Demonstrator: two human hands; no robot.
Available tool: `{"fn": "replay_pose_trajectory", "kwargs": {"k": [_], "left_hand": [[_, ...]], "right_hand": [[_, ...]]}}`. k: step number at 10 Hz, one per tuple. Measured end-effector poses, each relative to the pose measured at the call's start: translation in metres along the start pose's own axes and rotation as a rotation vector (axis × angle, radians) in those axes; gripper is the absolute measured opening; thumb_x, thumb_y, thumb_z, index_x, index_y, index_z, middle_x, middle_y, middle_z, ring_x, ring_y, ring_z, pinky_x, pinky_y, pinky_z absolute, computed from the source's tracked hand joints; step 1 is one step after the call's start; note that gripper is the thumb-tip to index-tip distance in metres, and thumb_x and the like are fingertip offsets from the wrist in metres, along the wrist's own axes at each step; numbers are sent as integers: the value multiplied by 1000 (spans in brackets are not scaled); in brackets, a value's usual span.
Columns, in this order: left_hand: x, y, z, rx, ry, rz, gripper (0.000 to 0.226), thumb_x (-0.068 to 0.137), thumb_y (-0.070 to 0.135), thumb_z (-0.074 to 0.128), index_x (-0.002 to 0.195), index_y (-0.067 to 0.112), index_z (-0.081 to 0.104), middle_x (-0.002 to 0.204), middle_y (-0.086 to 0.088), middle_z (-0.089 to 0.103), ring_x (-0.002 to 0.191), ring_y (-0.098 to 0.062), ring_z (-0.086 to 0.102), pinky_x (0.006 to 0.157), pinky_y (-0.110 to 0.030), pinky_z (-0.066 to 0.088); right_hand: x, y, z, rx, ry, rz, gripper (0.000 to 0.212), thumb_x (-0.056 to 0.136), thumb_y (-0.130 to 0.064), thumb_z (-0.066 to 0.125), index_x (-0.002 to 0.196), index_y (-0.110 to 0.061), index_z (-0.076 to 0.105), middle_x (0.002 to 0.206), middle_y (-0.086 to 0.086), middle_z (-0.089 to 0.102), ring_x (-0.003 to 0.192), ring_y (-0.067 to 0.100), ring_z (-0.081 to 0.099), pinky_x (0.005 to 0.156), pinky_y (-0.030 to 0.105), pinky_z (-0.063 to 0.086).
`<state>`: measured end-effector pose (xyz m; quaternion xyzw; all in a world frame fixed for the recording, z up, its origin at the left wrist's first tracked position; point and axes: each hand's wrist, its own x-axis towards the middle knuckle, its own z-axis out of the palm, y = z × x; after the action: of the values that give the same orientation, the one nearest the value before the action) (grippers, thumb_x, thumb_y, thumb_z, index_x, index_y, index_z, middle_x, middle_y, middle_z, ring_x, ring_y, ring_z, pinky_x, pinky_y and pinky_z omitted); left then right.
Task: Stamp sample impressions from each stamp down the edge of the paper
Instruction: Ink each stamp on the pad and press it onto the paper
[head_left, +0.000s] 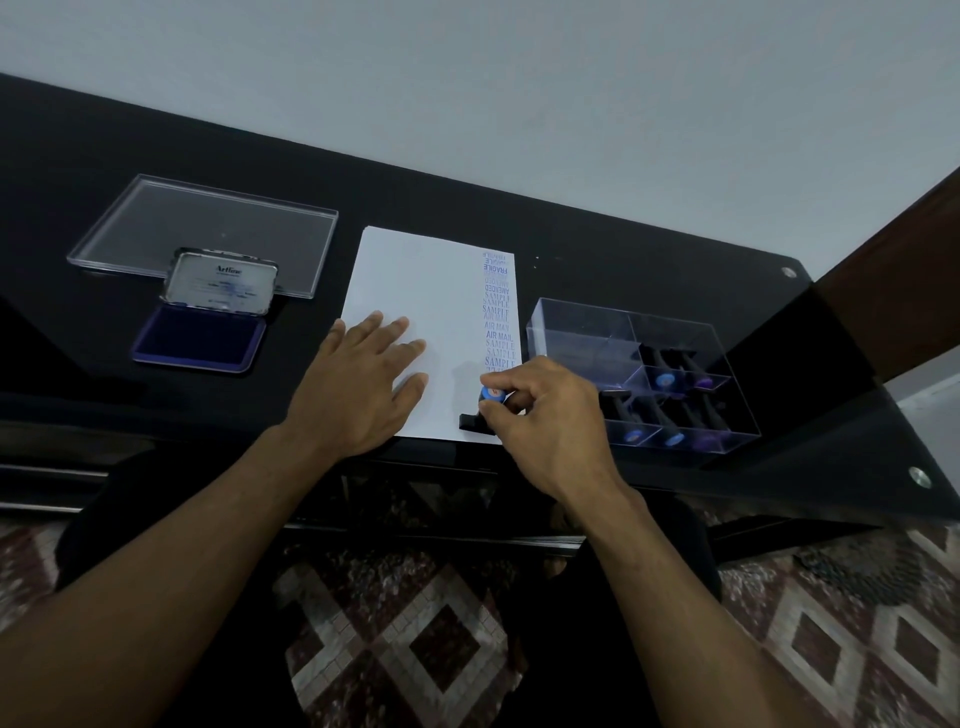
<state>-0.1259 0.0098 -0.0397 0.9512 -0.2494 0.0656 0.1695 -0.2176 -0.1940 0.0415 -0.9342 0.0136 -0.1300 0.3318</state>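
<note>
Head view is looking down at the stamp (483, 413), which is sitting at the near right corner of the paper (415, 291), its black base touching the sheet and its blue-capped handle leaning a little. The right hand (550, 415) is pinching that handle with thumb and fingertips curled round it. Running away toward 12 o'clock from the stamp, a column of blue impressions (500, 312) is filling the paper's right edge. At 9 o'clock from the stamp, the left hand (363, 379) is lying flat with fingers spread, pressing the sheet down on the dark surface (104, 156).

To my eye the row is nearly reaching the bottom edge. For a clean mark, the base should be sitting square and fully on the paper, pushed straight down without rocking, while the flat hand is keeping the sheet from sliding.

At 3 o'clock, a clear organizer (649, 374) is holding more stamps. Toward 9 o'clock, the open ink pad (200, 338) is waiting beside a clear tray (208, 228).
</note>
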Motion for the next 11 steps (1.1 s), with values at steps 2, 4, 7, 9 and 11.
{"fn": "replay_pose_trajectory", "kwargs": {"k": [2,4,7,9,11], "left_hand": [[0,0,0,2,2,-5,57,100,54,32,145,26,51,158,-3,40,150,-26,28,122,-55,19],[0,1,-1,-18,-2,-11,58,99,56,29,146,27,50,160,-2,38,151,-24,25,123,-54,17],[0,0,0,-19,-2,-14,59,99,57,28,146,28,50,160,-1,38,152,-24,25,123,-54,16],[0,-1,2,-18,-1,-16,59,99,57,28,146,28,50,160,-1,38,152,-23,25,123,-54,17],[1,1,0,-23,-5,-24,62,98,59,26,146,29,49,161,0,36,152,-22,23,124,-53,16]], "right_hand": [[0,0,5,2,-3,-40,21,82,-12,76,103,-16,78,95,-5,69,75,6,66,78,15,53],[0,-5,7,-46,-28,-90,20,82,-10,77,101,-13,77,93,0,69,75,11,66,79,27,56],[1,-7,2,-62,-76,-74,18,81,-11,78,99,-14,77,89,-1,68,76,12,65,80,31,55],[3,-7,2,-46,-90,-51,18,82,-14,78,100,-16,77,90,-4,67,76,8,64,78,22,53],[3,-7,1,-52,-103,-33,18,81,-15,78,100,-17,77,90,-5,67,77,7,63,77,14,50]]}}
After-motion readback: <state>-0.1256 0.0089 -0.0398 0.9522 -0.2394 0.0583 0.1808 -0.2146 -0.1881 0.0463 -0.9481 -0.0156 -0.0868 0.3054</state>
